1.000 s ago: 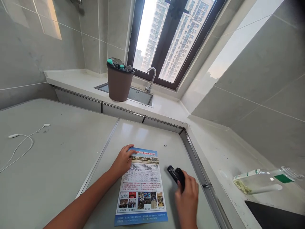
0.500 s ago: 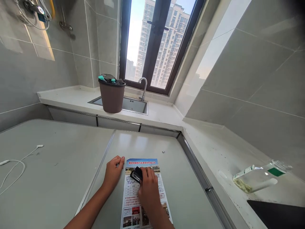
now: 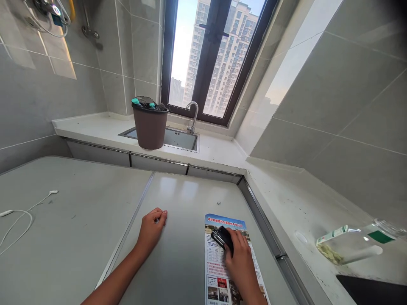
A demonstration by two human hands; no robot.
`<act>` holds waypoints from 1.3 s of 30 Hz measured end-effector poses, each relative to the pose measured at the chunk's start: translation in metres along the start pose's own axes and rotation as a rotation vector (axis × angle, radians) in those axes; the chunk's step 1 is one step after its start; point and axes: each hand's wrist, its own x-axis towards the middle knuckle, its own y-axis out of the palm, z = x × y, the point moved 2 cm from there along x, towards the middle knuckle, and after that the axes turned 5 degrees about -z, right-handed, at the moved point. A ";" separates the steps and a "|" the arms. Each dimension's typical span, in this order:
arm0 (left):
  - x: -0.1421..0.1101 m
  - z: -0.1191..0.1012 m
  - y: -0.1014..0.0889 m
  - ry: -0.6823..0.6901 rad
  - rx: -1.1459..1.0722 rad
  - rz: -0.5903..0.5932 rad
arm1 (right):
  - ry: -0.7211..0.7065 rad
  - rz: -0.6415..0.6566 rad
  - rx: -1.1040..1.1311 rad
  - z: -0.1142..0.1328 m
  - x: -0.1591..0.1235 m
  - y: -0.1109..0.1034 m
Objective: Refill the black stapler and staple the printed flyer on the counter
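Note:
My right hand [image 3: 239, 250] grips a black stapler [image 3: 222, 238] and rests on a printed leaflet [image 3: 213, 264], with the stapler lying over the leaflet's upper part. The leaflet has a blue heading strip, red and black print and small photos; the hand and forearm hide part of it. To the left, apart from the leaflet, my left hand [image 3: 154, 226] is loosely closed on the pale table [image 3: 184, 262], and nothing shows in its fingers. A tiny bent staple [image 3: 218, 203] lies beyond the leaflet.
A white cable [image 3: 30, 216] lies at the left. A brown bin [image 3: 150, 129] with bottles in it stands at the sink [image 3: 181, 140], near a faucet [image 3: 192, 116]. On the right counter [image 3: 286, 203] a clear bottle [image 3: 349, 243] lies on its side.
My right hand has moved to the right with the stapler, and the leaflet has slid along with it, away from my left hand. The left hand has stayed in place.

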 end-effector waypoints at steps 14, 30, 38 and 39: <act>0.000 -0.005 -0.002 -0.058 -0.063 -0.033 | 0.180 -0.063 -0.046 -0.116 0.069 -0.005; 0.001 0.001 0.000 -0.068 -0.073 -0.041 | 0.111 0.009 -0.171 -0.117 0.066 0.008; 0.002 0.004 0.002 -0.043 -0.031 -0.060 | -0.181 -0.118 -0.239 -0.086 0.079 0.006; 0.002 0.004 0.001 -0.044 -0.031 -0.065 | -0.231 -0.089 -0.189 -0.077 0.083 0.009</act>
